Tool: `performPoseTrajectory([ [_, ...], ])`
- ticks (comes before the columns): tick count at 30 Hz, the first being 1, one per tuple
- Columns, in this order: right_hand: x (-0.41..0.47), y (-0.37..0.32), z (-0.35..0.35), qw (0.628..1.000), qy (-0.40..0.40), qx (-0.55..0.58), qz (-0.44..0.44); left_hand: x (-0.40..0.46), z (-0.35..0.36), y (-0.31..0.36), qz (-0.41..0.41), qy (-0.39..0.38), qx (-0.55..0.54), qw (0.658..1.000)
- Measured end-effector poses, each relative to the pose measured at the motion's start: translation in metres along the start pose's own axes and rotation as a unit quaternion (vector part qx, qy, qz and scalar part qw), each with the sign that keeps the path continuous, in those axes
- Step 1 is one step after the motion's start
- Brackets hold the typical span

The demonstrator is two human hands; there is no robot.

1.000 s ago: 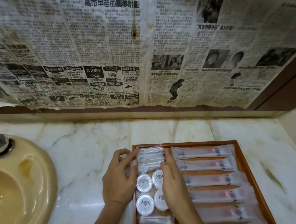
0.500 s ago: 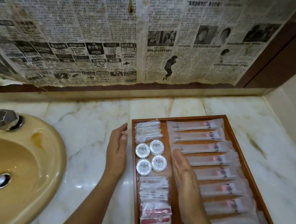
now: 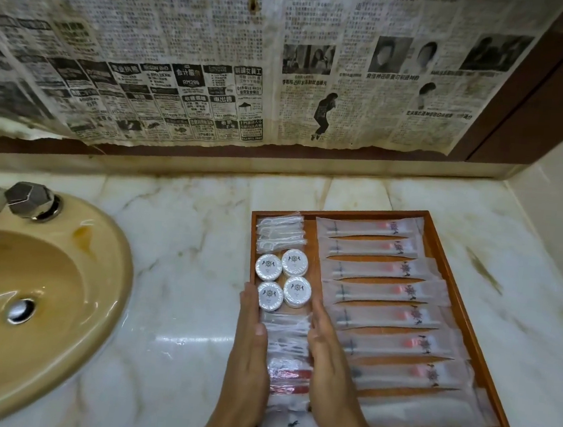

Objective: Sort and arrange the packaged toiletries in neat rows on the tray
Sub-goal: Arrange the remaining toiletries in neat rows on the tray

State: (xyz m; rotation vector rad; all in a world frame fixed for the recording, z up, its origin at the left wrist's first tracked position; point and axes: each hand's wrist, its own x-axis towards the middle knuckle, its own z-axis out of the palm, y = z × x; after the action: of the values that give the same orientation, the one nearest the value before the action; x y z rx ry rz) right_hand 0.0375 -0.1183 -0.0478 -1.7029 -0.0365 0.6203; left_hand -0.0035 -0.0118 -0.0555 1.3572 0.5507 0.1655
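Small clear packets [image 3: 289, 348] lie stacked in a column between the two hands, in the left part of the wooden tray [image 3: 453, 274]. Left hand [image 3: 249, 358] lies flat along the packets' outer edge, over the tray's left rim; right hand [image 3: 330, 366] lies flat along their inner edge. Fingers of both are straight, palms facing each other, gripping nothing; whether they press the packets I cannot tell for sure.

Just beyond the fingertips: four round white tins [image 3: 282, 280] in a two-by-two block. Beyond those, a bundle of clear-wrapped white picks [image 3: 280, 231] at the far left corner. Right of the right hand: long wrapped sticks [image 3: 386, 292] in a parallel row running the tray's length, overlapping slightly.

Judgement: sorting looks mostly done, each kind grouped. Left to do: squaring this near column; the packets nearest the wrists look looser.

Tray sits on the marble table [image 3: 181, 272]; yellow sink [image 3: 42, 293] well left of the left hand.
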Motion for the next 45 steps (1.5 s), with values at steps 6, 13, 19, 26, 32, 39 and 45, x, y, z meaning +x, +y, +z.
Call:
performPoseTrajectory([
  [6, -0.023, 0.007, -0.026, 0.998, 0.011, 0.059, -0.031, -0.029, -0.002, 0.015, -0.013, 0.013, -0.065, 0.998],
  [13, -0.077, 0.026, -0.057, 0.999, -0.001, 0.034, -0.042, -0.087, -0.044, -0.013, -0.005, 0.037, 0.058, 0.998],
  [19, -0.108, 0.045, -0.059, 0.999, -0.022, 0.022, -0.028, -0.129, -0.032, -0.019, -0.006, 0.044, 0.043, 0.998],
  [26, -0.131, 0.052, -0.046, 0.995, -0.068, -0.058, -0.035, -0.15, -0.007, -0.037, 0.009, 0.163, 0.022, 0.986],
  [32, -0.129, 0.05, -0.05, 0.956, -0.13, -0.252, -0.078, -0.169, 0.029, -0.047, 0.052, 0.293, -0.023, 0.955],
  [39, -0.128, 0.056, -0.068, 0.923, -0.186, -0.309, -0.133, -0.195, 0.037, -0.049, 0.069, 0.254, 0.028, 0.964],
  [45, -0.131, 0.055, -0.07, 0.985, -0.097, -0.115, -0.09, -0.199, 0.011, -0.045, 0.104, 0.22, 0.075, 0.967],
])
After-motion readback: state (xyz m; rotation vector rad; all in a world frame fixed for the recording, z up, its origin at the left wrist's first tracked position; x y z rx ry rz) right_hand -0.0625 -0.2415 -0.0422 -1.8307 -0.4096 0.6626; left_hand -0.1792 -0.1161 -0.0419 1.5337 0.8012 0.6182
